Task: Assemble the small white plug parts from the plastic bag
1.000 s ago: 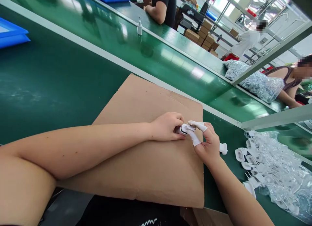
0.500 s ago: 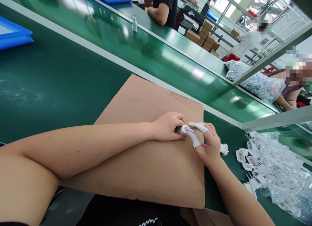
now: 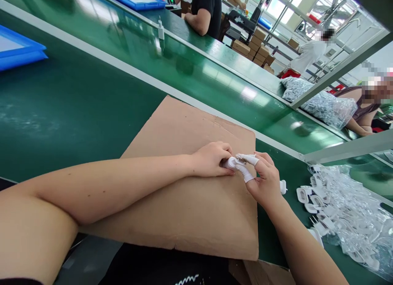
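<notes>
My left hand (image 3: pixel 211 159) is closed around a white plastic power adapter (image 3: pixel 229 163), above the sheet of brown cardboard (image 3: pixel 184 211). From the right, my right hand (image 3: pixel 260 174) pinches the adapter's near end between thumb and forefinger. Both of those fingertips wear white finger cots, which hide part of the adapter. Just beyond my right hand, another white adapter (image 3: pixel 283 187) with metal pins lies on the green table.
A heap of white adapters in clear plastic bags (image 3: pixel 346 211) covers the right side. Blue trays (image 3: pixel 21 51) sit at the left. A metal rail (image 3: pixel 138 76) borders the green belt, with a small white bottle (image 3: pixel 161 29) across it. Co-workers sit beyond.
Both hands keep hold of the adapter in nearly the same place, with the right fingers slightly shifted. The camera view has tilted a little.
</notes>
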`<state>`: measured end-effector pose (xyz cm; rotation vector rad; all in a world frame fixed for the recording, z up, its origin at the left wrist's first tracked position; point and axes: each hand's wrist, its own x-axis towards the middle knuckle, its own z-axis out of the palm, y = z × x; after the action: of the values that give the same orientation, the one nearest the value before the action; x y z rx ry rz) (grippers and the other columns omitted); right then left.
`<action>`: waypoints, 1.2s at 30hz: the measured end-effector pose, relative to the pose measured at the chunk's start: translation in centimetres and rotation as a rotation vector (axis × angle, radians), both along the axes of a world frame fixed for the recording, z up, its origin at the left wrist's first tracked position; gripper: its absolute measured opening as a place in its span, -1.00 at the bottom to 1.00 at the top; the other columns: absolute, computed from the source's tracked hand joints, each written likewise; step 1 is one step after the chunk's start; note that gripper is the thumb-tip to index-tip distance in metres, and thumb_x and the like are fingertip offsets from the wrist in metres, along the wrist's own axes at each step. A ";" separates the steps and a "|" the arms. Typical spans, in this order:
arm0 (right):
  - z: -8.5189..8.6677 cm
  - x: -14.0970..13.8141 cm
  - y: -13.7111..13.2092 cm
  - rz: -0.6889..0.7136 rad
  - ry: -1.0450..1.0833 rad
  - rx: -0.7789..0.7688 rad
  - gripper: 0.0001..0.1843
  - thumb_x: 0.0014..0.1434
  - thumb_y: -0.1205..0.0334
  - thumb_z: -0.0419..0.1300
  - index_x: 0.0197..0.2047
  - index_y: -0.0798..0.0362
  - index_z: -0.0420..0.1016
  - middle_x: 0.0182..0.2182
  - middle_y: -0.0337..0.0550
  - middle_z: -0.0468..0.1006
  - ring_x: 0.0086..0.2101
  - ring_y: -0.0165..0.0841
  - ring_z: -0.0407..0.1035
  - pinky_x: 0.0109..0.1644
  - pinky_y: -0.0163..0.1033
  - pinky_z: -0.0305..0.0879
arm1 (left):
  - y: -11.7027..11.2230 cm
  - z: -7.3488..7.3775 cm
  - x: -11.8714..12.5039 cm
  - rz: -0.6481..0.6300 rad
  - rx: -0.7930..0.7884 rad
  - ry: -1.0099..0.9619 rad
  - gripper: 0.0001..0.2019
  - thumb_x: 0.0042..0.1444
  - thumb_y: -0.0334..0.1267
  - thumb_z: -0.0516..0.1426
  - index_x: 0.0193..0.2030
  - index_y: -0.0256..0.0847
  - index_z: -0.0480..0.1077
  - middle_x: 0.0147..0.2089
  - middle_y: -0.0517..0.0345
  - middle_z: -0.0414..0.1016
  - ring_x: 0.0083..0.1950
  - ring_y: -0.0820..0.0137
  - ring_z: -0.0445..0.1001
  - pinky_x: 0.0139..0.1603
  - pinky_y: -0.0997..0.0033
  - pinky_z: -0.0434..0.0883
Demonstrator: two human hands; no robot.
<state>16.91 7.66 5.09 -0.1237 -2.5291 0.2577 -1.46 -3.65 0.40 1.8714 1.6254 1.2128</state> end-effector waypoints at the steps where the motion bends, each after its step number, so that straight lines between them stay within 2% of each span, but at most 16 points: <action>1: 0.0 0.0 0.0 0.004 0.001 0.004 -0.62 0.18 0.40 0.22 0.04 -0.10 0.56 -0.31 -0.15 0.62 -0.23 -0.17 0.42 -0.02 0.03 0.42 | 0.0 0.0 0.0 0.001 0.003 -0.001 -0.80 0.08 -0.15 0.37 -0.23 -0.20 0.56 -0.08 0.06 0.54 -0.08 0.26 0.50 0.00 0.27 0.41; 7: 0.5 -0.2 -0.4 -0.033 -0.032 0.108 -0.65 0.11 0.45 0.18 -0.09 -0.10 0.56 -0.33 -0.18 0.62 -0.23 -0.19 0.42 0.21 0.13 0.24 | 0.1 0.0 0.3 0.014 -0.002 -0.014 -0.81 0.07 -0.15 0.36 -0.24 -0.18 0.58 -0.09 0.08 0.54 -0.09 0.28 0.50 -0.05 0.29 0.40; 9: 0.7 -0.3 -0.5 -0.035 -0.044 0.103 -0.67 0.07 0.46 0.16 -0.15 -0.08 0.56 -0.36 -0.20 0.60 -0.27 -0.22 0.42 0.23 0.12 0.19 | 0.1 0.0 0.4 0.029 -0.014 -0.033 -0.81 0.07 -0.14 0.36 -0.24 -0.18 0.59 -0.09 0.08 0.55 -0.10 0.28 0.50 -0.06 0.29 0.40; 14: 0.8 -0.5 -0.5 -0.060 -0.062 0.026 -0.76 0.01 0.47 0.16 -0.29 -0.02 0.53 -0.42 -0.22 0.56 -0.34 -0.27 0.37 0.12 0.07 0.16 | 0.1 0.2 0.6 0.033 -0.075 -0.079 -0.78 0.05 -0.09 0.36 -0.25 -0.16 0.62 -0.08 0.07 0.54 -0.06 0.24 0.48 0.00 0.24 0.40; 17: 0.2 -0.5 -0.5 -0.102 -0.052 -0.164 -0.91 0.08 0.37 0.19 -0.36 0.02 0.52 -0.50 -0.24 0.47 -0.41 -0.32 0.34 -0.07 -0.08 0.22 | 0.1 0.3 0.8 0.045 -0.090 -0.094 -0.78 0.03 -0.09 0.36 -0.24 -0.15 0.63 -0.08 0.07 0.54 -0.07 0.26 0.48 -0.01 0.28 0.40; 20: -0.7 -0.5 -0.4 -0.106 0.006 -0.380 -0.93 0.15 0.28 0.23 -0.32 0.02 0.57 -0.51 -0.24 0.42 -0.44 -0.35 0.32 -0.25 -0.20 0.20 | 0.1 0.5 1.0 0.062 -0.094 -0.101 -0.78 0.02 -0.10 0.37 -0.24 -0.16 0.64 -0.09 0.07 0.53 -0.09 0.29 0.49 -0.06 0.34 0.40; 24: -1.7 -0.4 -0.2 -0.070 0.083 -0.440 -0.85 0.17 0.28 0.25 -0.19 -0.01 0.63 -0.46 -0.22 0.45 -0.36 -0.29 0.35 -0.21 -0.18 0.23 | 0.1 0.8 1.2 0.044 -0.058 -0.071 -0.77 0.03 -0.11 0.37 -0.22 -0.18 0.62 -0.14 0.06 0.52 -0.10 0.28 0.47 -0.07 0.35 0.39; 29: -3.3 -0.2 -1.0 -0.051 0.168 -0.523 -0.81 0.23 0.22 0.21 -0.10 -0.01 0.60 -0.39 -0.17 0.45 -0.31 -0.27 0.34 -0.19 -0.17 0.27 | 0.0 0.9 1.9 -0.011 -0.053 -0.194 -0.72 0.10 -0.12 0.31 -0.12 -0.24 0.54 -0.20 0.08 0.52 -0.22 0.35 0.45 -0.19 0.41 0.37; 31: -4.3 -0.3 -1.3 -0.081 0.184 -0.566 -0.77 0.27 0.20 0.18 -0.04 0.01 0.54 -0.35 -0.17 0.43 -0.31 -0.28 0.34 -0.18 -0.17 0.30 | 0.1 0.8 2.1 -0.036 -0.082 -0.255 -0.74 0.13 -0.10 0.27 -0.16 -0.26 0.52 -0.22 0.07 0.52 -0.22 0.35 0.44 -0.18 0.41 0.36; 33: -5.1 -0.6 -1.4 -0.141 0.194 -0.592 -0.78 0.27 0.15 0.20 -0.05 0.02 0.49 -0.27 -0.14 0.43 -0.28 -0.28 0.36 -0.16 -0.16 0.32 | 0.6 0.9 2.1 -0.045 -0.149 -0.325 -0.69 0.12 -0.05 0.27 -0.17 -0.28 0.51 -0.21 0.05 0.54 -0.20 0.33 0.46 -0.15 0.39 0.36; 36: -5.8 -0.8 -1.4 -0.286 0.179 -0.614 -0.73 0.24 0.06 0.25 -0.09 0.05 0.44 -0.25 -0.12 0.41 -0.28 -0.26 0.35 -0.18 -0.15 0.32 | 2.0 1.6 0.8 0.034 -0.285 -0.332 -0.56 0.03 0.09 0.29 -0.19 -0.30 0.53 -0.25 0.06 0.56 -0.24 0.30 0.47 -0.20 0.39 0.35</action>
<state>16.12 6.28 -0.68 -0.6615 -2.1426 0.8760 -0.65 -1.66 1.98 1.3925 1.5552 1.1616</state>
